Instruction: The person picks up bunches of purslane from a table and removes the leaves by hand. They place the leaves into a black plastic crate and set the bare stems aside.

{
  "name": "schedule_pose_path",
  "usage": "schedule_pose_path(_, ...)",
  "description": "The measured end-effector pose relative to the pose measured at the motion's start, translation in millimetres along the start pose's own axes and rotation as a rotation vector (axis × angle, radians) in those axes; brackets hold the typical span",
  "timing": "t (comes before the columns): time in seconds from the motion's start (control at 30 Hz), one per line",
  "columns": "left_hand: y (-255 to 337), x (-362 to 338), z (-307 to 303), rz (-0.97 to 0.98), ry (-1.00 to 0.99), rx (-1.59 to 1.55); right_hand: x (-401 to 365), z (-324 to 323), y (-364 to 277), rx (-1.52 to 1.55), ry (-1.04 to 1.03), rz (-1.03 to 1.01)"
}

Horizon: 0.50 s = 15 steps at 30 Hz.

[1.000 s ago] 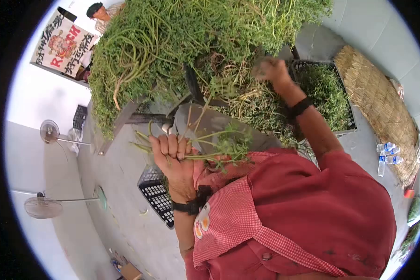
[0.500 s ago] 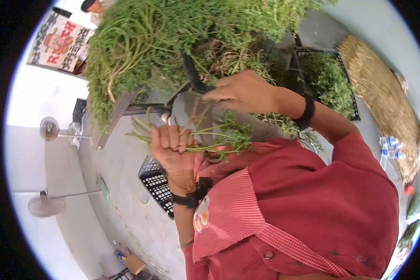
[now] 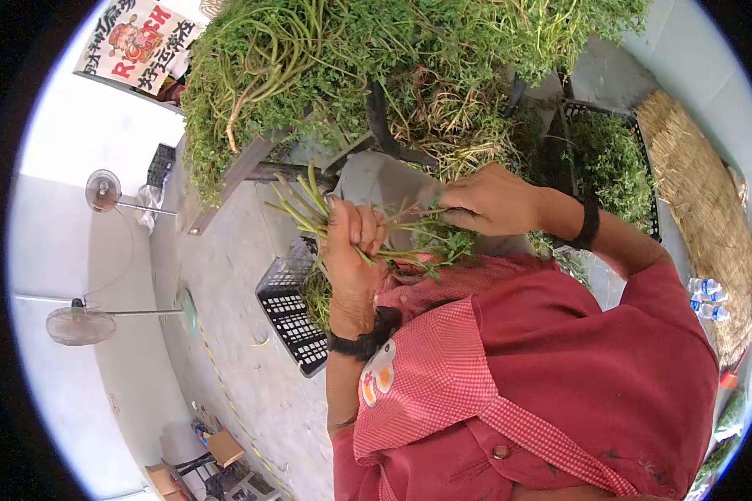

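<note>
Left hand (image 3: 353, 250) is closed in a fist round a small bunch of green leafy stems (image 3: 409, 244), cut ends pointing up-left. Right hand (image 3: 493, 200) meets it, fingertips pinched on the same bunch. Behind them lies a large heap of green herbs (image 3: 376, 58). A black plastic lattice crate (image 3: 288, 309) stands beneath the left wrist.

Just one sign to read here!
Banner (image 3: 138, 42) well above and left of the left hand (image 3: 351, 250): a big red "R" opens its word; other letters and black script unreadable.
</note>
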<state>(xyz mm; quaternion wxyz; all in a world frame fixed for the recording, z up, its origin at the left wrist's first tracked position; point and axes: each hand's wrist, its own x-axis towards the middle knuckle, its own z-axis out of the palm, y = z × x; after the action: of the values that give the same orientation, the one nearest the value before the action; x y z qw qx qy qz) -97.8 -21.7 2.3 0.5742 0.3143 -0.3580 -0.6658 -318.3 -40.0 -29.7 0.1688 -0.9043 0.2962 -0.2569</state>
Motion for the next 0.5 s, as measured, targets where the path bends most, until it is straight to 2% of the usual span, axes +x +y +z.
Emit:
schedule_pose_path(0.1,-5,2,1,0.034,0.046,0.129,-6,-1,-6,-0.167,-0.117,0.066)
schedule_pose_path(0.23,-16,3,0,0.064,0.123,0.172,-7,11,6,-0.187,-0.046,0.118)
schedule_pose_path(0.3,-18,-2,17,0.114,0.178,0.38,1,18,35,-0.408,-0.091,0.412)
schedule_pose_path(0.33,-15,-3,13,0.12,0.256,0.496,-11,34,100,-0.282,0.111,0.492)
schedule_pose_path(0.37,-14,-2,13,0.127,0.247,0.487,-25,42,157,-0.161,0.312,0.558)
schedule_pose_path(0.4,-15,-1,13,0.188,0.25,0.673,-21,24,141,-0.176,0.308,0.553)
schedule_pose_path(0.43,-16,-2,11,0.235,0.26,0.863,-10,-3,98,0.545,0.632,0.76)
schedule_pose_path(0.47,-21,2,-4,0.268,0.169,1.057,-3,-21,68,1.299,0.93,0.922)
schedule_pose_path(0.5,-26,4,-11,0.236,0.168,1.054,-3,-25,57,1.373,0.604,0.774)
